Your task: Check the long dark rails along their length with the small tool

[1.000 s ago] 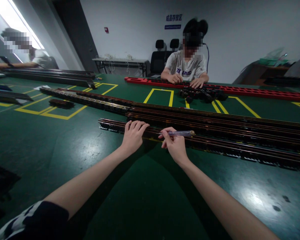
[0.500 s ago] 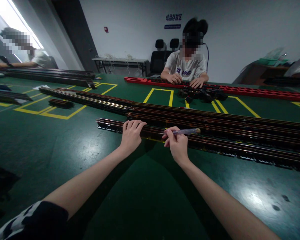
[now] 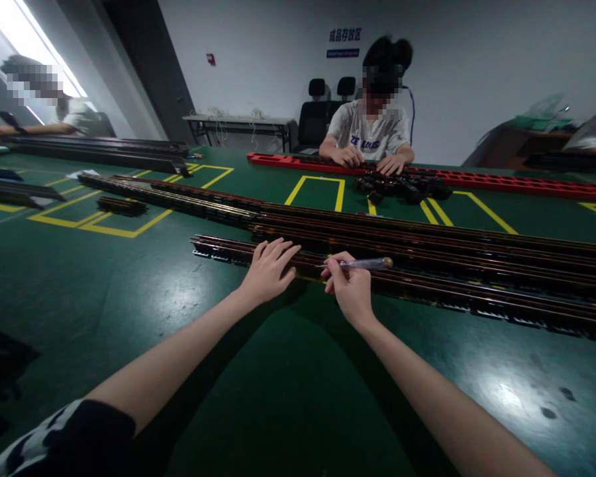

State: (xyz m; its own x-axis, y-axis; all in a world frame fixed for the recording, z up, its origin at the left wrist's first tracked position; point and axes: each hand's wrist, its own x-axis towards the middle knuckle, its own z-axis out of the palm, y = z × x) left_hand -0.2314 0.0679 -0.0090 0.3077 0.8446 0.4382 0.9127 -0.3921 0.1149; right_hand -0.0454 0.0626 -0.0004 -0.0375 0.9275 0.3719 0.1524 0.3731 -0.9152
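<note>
My left hand lies over the near long dark strip, fingers spread and thumb apart, with no object in its grasp. Just to its right, my right hand pinches a small screwdriver with a clear handle and a brass-coloured end. The thin tip points left, over the same strip; whether it touches cannot be told. Behind the near strip runs a bundle of similar long strips, dark with coppery edges, some reaching out of view on the right.
On the green table with yellow tape lines, a short dark piece lies at left. Across from me a co-worker handles parts at a red rail, beside a dark pile. More dark profiles lie back left.
My left hand has shifted a little to the right along the strip, its fingers and thumb spreading wider. The screwdriver in my right hand has moved slightly left.
</note>
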